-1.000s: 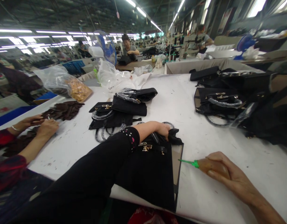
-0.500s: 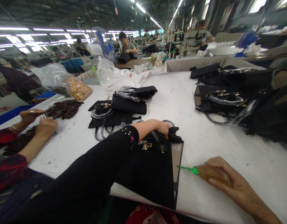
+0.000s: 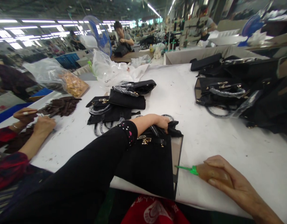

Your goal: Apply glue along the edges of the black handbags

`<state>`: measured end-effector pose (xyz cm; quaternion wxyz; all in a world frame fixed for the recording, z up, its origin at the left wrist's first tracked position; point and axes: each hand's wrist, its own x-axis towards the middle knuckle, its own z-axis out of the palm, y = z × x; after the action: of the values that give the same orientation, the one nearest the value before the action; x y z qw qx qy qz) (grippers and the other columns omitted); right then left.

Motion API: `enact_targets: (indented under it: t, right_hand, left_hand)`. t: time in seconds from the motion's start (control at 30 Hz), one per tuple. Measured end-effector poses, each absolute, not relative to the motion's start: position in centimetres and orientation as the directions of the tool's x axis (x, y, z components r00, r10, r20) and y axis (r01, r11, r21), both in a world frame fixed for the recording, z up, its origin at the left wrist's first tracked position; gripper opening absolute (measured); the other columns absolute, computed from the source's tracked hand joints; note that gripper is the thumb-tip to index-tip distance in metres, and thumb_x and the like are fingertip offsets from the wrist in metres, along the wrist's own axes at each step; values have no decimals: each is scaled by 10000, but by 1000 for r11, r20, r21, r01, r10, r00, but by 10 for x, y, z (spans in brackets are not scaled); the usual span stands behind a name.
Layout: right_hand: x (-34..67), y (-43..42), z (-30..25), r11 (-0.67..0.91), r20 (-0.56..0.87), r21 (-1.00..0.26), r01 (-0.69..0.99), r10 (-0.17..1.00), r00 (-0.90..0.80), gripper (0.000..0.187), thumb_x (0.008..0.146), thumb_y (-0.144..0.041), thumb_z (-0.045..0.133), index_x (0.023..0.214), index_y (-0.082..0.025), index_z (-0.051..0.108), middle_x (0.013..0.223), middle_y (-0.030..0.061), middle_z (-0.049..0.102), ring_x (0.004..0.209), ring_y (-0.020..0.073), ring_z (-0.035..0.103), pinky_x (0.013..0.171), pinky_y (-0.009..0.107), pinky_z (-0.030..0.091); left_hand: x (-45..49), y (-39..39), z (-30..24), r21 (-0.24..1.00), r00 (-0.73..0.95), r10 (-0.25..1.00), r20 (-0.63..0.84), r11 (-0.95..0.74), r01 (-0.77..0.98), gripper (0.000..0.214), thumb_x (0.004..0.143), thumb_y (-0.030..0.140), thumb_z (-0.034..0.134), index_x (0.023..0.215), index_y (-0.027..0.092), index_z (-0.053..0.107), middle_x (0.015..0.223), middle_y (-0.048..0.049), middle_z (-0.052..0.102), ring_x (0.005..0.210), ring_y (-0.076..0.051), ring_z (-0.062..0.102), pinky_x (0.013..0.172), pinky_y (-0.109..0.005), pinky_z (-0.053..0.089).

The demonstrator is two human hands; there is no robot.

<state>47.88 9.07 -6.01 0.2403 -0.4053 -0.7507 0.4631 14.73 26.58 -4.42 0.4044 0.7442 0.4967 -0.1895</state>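
Amber-brown squeeze bottle [image 3: 214, 175], lower right of frame: right hand [image 3: 238, 185] clamped around its body, green nozzle [image 3: 193, 170] pointing left.

Change against 1.0 s ago: nozzle tip then by the outer edge of the beige side panel [image 3: 177, 151], higher up; now further down, over the panel's lower part, just above a dark strap [image 3: 175, 178]. Contact with the panel: cannot tell. Whole scene sits higher in the frame; more of the red cloth [image 3: 155, 211] shows at bottom centre. Left hand [image 3: 164, 123] unchanged in place.

Handbag [image 3: 152, 161]: black, lower centre on the white table [image 3: 178, 90], gold-coloured clasp [image 3: 146, 141] near its top. Left hand lies at its upper right, fingers curled into loose black fabric; fingertips hidden, so cannot tell if they pinch.

Containers: bottle appears to hold something brown; level not readable. Clear plastic sack [image 3: 40, 70], upper left, with tan pieces [image 3: 74, 84] bunched at its right end. Blue crate [image 3: 67, 59] behind it, contents too blurred to read. Other black bags: a stack [image 3: 127, 101] left of centre, a pile [image 3: 257, 93] at right; interiors not visible.

Left edge: co-worker's hands [image 3: 44, 124] beside dark brown strips [image 3: 64, 105].
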Motion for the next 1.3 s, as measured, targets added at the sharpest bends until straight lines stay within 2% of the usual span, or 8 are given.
enact_targets:
  t: [0.2, 0.37, 0.5, 0.63, 0.77, 0.9, 1.0, 1.3]
  right_hand:
    - [480, 86, -57, 231, -71, -895, 381, 769, -635, 257, 918, -380, 624, 1147, -345, 512, 1155, 31, 557, 1085, 260, 585, 889, 370, 511]
    - [482, 84, -56, 249, -13, -876, 412, 844, -537, 259, 919, -383, 622, 1149, -349, 509, 1151, 26, 540, 1067, 244, 584, 914, 375, 497]
    - [484, 81, -57, 255, -35, -882, 397, 804, -594, 264, 917, -364, 631, 1151, -344, 511, 1136, 29, 557, 1043, 240, 608, 863, 340, 532]
    - [484, 78, -61, 278, 22, -872, 402, 844, -536, 262, 927, -352, 614, 1168, -335, 511, 1166, 38, 551, 1092, 253, 590, 898, 350, 521]
    - [481, 76, -57, 229, -67, -894, 386, 782, -620, 229, 934, -361, 603, 1144, -328, 517, 1142, 31, 571, 1061, 243, 607, 855, 320, 533]
    - [478, 77, -53, 270, 13, -879, 393, 838, -545, 240, 932, -348, 608, 1154, -344, 517, 1137, 14, 572, 1065, 228, 602, 874, 305, 519]
    - [475, 75, -51, 254, -18, -884, 392, 820, -571, 224, 924, -350, 619, 1131, -336, 534, 1118, 13, 584, 1046, 226, 612, 852, 295, 525]
    - [473, 79, -51, 193, -62, -903, 383, 825, -562, 239, 907, -394, 622, 1113, -298, 547, 1082, 37, 605, 1003, 258, 620, 836, 360, 526]
  left_hand:
    - [149, 263, -42, 422, 439, 590, -678, -176, 889, 424, 582, 309, 763, 978, 159, 729, 947, -54, 737, 825, -249, 692, 758, -337, 574]
    - [150, 264, -41, 418, 442, 592, -674, -187, 889, 426, 574, 307, 772, 971, 158, 728, 942, -52, 737, 858, -255, 686, 776, -334, 570]
    - [149, 264, -43, 417, 445, 587, -676, -193, 888, 413, 581, 311, 763, 964, 162, 724, 950, -50, 735, 852, -246, 685, 778, -325, 564]
    - [147, 266, -45, 414, 451, 580, -678, -206, 887, 405, 585, 328, 761, 956, 168, 726, 947, -52, 734, 842, -244, 680, 774, -326, 557]
    - [146, 266, -43, 419, 465, 566, -681, -219, 881, 362, 598, 309, 756, 934, 174, 734, 916, -39, 733, 851, -227, 676, 798, -309, 548]
    - [147, 265, -41, 431, 472, 563, -679, -215, 876, 352, 605, 313, 753, 928, 174, 735, 912, -34, 728, 862, -227, 676, 811, -313, 548]
    - [146, 265, -42, 434, 468, 565, -680, -205, 877, 369, 597, 316, 752, 939, 177, 731, 926, -33, 729, 870, -236, 677, 807, -321, 551]
    - [146, 266, -42, 440, 465, 558, -687, -189, 878, 361, 591, 322, 759, 922, 180, 725, 939, -33, 734, 864, -232, 681, 779, -311, 549]
